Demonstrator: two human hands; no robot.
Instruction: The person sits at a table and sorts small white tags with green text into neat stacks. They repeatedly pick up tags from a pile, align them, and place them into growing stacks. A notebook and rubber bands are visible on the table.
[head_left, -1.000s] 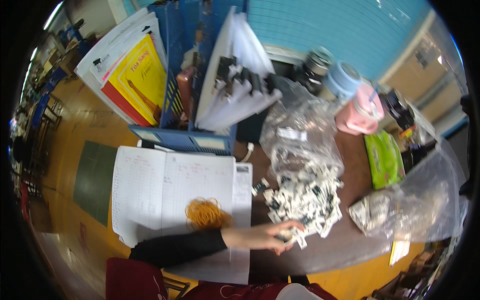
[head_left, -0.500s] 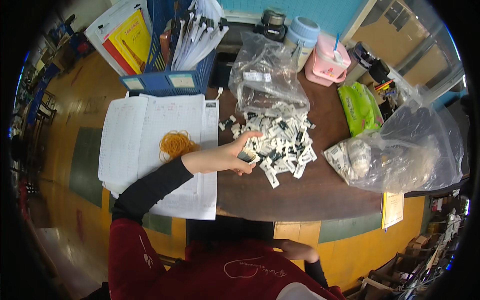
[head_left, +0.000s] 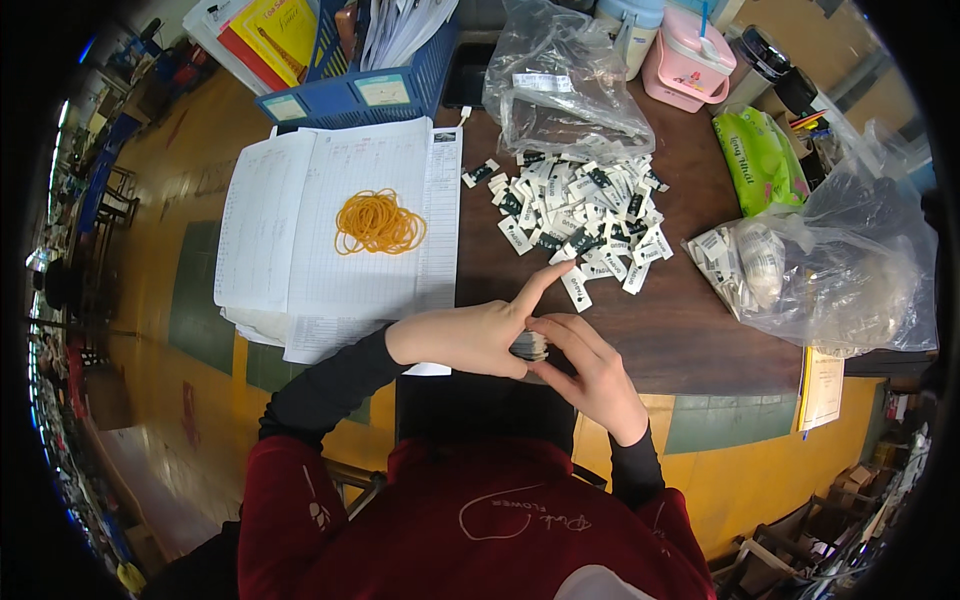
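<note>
Close to the table's front edge, a small stack of labels (head_left: 531, 346) sits between my two hands. My left hand (head_left: 480, 337) is closed round the stack's left side, its index finger pointing out toward the loose labels. From the right, my right hand (head_left: 592, 372) pinches the same stack with thumb and fingers, which partly hide it. Just beyond lies a loose heap of white and dark-green labels (head_left: 590, 215), with one white label (head_left: 576, 288) nearest my left index finger.
Left of the heap, tangled orange rubber bands (head_left: 378, 222) rest on an open notebook (head_left: 265, 220). Behind stand a blue file basket (head_left: 345, 100), a clear plastic bag (head_left: 560, 95) and a pink container (head_left: 688, 62). A green packet (head_left: 757, 160) and a filled clear bag (head_left: 820, 275) lie at right.
My left hand has drawn the stack back from the heap toward the table's front edge. My right hand has come up from below the table edge and taken hold of the stack too.
</note>
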